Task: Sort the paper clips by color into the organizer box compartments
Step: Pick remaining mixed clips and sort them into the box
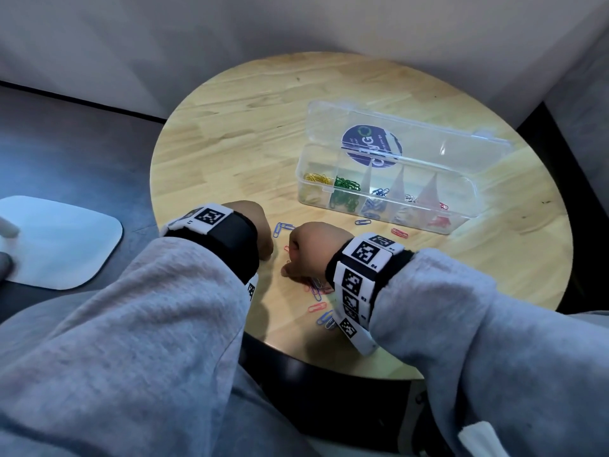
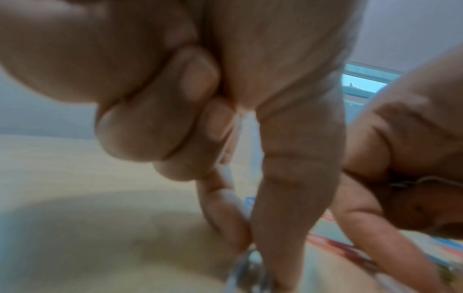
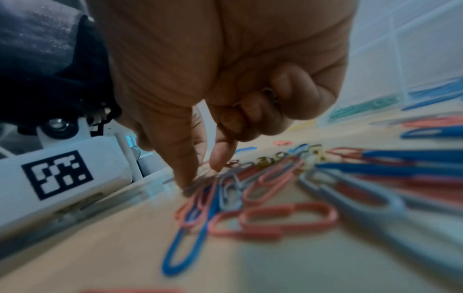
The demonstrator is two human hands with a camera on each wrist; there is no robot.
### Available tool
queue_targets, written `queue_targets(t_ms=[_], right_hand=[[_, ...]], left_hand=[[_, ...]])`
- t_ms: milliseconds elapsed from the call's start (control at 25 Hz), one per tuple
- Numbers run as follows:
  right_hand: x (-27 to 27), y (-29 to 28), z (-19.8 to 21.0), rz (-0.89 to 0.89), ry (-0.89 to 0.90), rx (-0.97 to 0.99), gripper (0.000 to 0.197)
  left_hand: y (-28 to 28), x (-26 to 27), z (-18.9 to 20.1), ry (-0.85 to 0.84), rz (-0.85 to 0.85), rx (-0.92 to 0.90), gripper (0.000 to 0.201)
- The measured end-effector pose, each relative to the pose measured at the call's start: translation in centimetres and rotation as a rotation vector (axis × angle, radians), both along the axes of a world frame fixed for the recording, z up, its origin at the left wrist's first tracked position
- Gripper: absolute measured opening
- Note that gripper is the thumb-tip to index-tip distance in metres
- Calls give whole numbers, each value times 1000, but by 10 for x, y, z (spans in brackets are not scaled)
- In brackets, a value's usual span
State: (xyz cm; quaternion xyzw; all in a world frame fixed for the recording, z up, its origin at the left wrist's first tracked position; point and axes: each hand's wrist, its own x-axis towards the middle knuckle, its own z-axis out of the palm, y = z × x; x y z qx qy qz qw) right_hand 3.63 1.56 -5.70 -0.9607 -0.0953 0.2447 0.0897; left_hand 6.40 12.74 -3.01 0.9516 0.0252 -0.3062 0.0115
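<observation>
Round pale-wood table (image 1: 230,133), glossy wire paper clips (image 3: 263,188); both hands' grips pinching, apparently on clips.

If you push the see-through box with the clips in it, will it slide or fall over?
The organizer box looks like thin clear plastic holding only a few clips, so it is probably light and would slide easily on the smooth wooden table. It sits low and wide, so tipping seems unlikely, though its open lid might wobble.
</observation>
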Motion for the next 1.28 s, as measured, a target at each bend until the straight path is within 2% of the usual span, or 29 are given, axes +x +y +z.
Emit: queue_targets(t_ms=[240, 280, 360, 400, 480, 560, 640, 720, 800, 880, 960, 1000, 1080, 1160, 1240, 1280], right_hand=[[3, -11, 6, -80, 112, 42, 22], [4, -17, 9, -108, 120, 72, 18], [5, -33, 16, -186, 153, 143, 7], [7, -43, 18, -227, 171, 175, 14], [9, -62, 19, -375, 239, 376, 22], [6, -76, 18, -583, 327, 712, 25], [1, -85, 18, -752, 368, 960, 30], [-4, -92, 18, -852, 377, 1102, 29], [-6, -95, 17, -893, 401, 1153, 26], [-6, -95, 17, -890, 413, 1105, 26], [-8, -92, 19, -861, 411, 1022, 28], [-9, -91, 20, -839, 409, 979, 27], [-11, -87, 21, -743, 409, 859, 21], [-12, -84, 20, -498, 370, 547, 17], [-14, -80, 19, -237, 282, 186, 25], [-15, -76, 20, -174, 244, 94, 27]], left_hand=[[5, 1, 5, 14, 13, -104, 21], [8, 5, 7, 18, 39, -188, 21], [11, 11, 13, 65, 178, -516, 17], [10, 12, 17, 80, 275, -698, 15], [9, 12, 25, 71, 432, -937, 21], [7, 9, 28, 94, 522, -1082, 23], [5, 8, 30, 150, 575, -1185, 24], [4, 8, 29, 190, 603, -1238, 25], [2, 9, 28, 215, 618, -1269, 24], [-2, 9, 26, 218, 627, -1251, 21], [-7, 8, 18, 170, 560, -1146, 20], [-10, 8, 12, 138, 479, -1063, 21], [-16, 4, 2, 101, 215, -832, 21], [-23, 0, -2, 72, -49, -576, 14], [-30, -4, 0, 60, -218, -419, 12], [-32, -5, 0, 55, -273, -369, 17]])
